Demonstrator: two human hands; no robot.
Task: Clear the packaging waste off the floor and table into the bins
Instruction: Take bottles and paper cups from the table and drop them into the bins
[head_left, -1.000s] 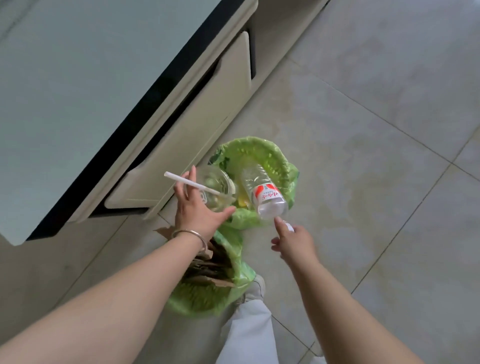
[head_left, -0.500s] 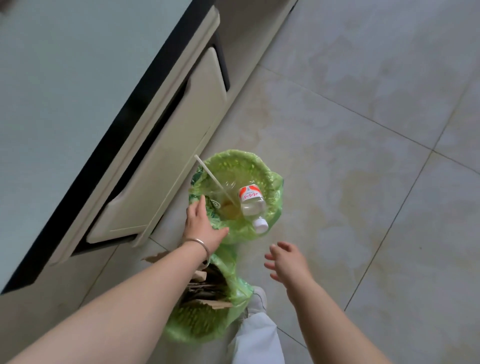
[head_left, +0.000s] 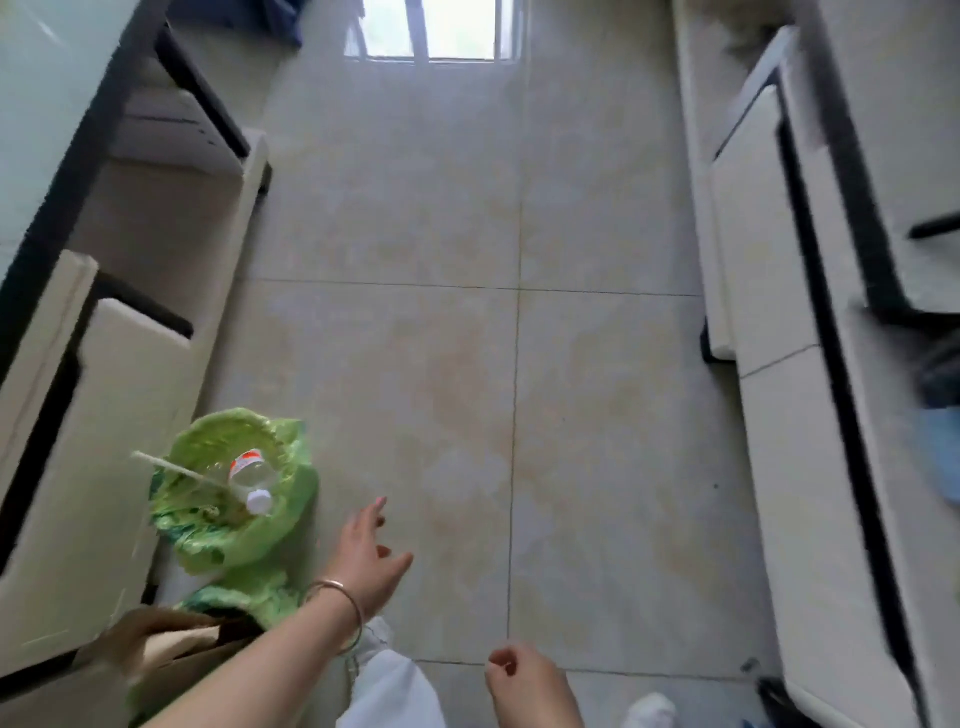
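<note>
While looking down a tiled aisle between cream cabinets, catches two bins low on the left. Farther one first: green-lined bin, standing on the floor close against the left cabinet. Inside, a clear plastic bottle with a red and white label, lying tilted, white cap toward the near rim. Beside it a pale straw, slanting up and poking out over the left rim. Looks like something clear underneath, too blurred to name.

Nearer the camera, a second bin with green liner, touching or just beside the first. Stuffed with brown paper packaging, sticking up above its rim.

Now the left hand: hangs over the floor just right of the bins, palm down, fingers spread apart, holding nothing, touching nothing. Thin metal bangle round the wrist.

Right hand down at the bottom edge, well apart from the bins. Fingers curled loosely inward, thumb close to forefinger; nothing visible in them, and cannot tell whether pinched together or just slack.

Below the arms, a white trouser leg and the toe of a white shoe. Floor tiles ahead bare and pale, bright window at the far end, something blue blurred at the right edge
</note>
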